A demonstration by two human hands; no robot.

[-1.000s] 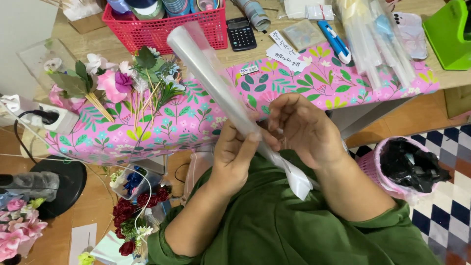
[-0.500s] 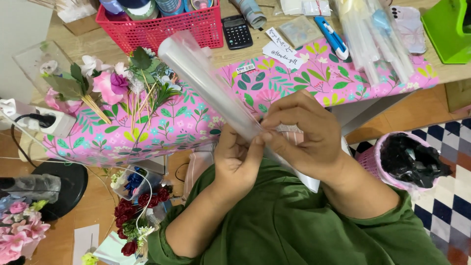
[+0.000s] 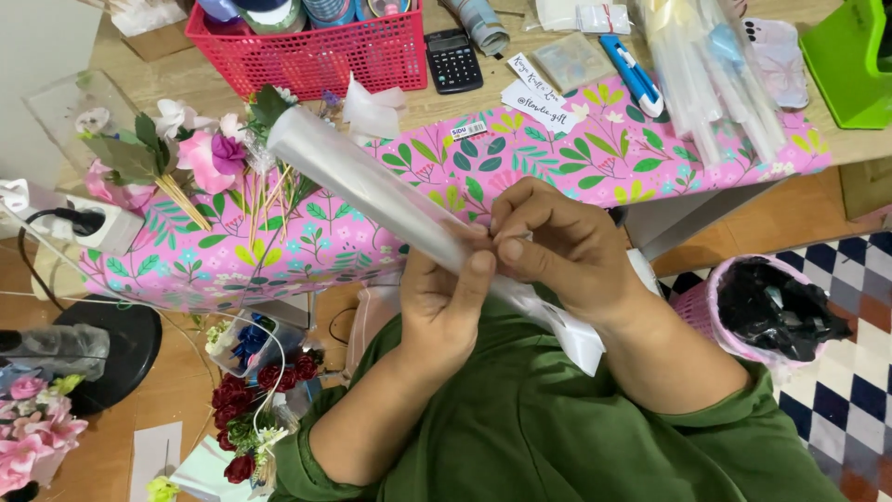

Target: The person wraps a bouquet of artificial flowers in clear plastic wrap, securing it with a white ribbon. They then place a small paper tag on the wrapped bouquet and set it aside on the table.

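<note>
1. Head view: the left hand (image 3: 446,311) is closed around a rolled clear plastic cone (image 3: 372,191), palm under it, thumb pressed up against its side.
2. The right hand (image 3: 567,251) is curled over the same cone just beside the left, its fingertips (image 3: 509,249) pinching the plastic near the left thumb. Neither hand is slack; both grasp the cone.
3. The cone runs slantwise from its wide open mouth, up over the table's edge near the flowers (image 3: 200,149), down through both hands to its narrow end (image 3: 581,339) over the green shirt (image 3: 557,428).
4. It is held above the lap, off the table, in front of the pink leaf-patterned cloth (image 3: 557,163).
5. On the table behind: a red basket (image 3: 316,56), a calculator (image 3: 453,60), a blue cutter (image 3: 636,76) and a bundle of clear sleeves (image 3: 711,74).
6. At the right, on the floor, stands a pink bin (image 3: 711,307) lined with a black bag.
7. At the lower left, red roses (image 3: 246,404) lie near the left elbow.
</note>
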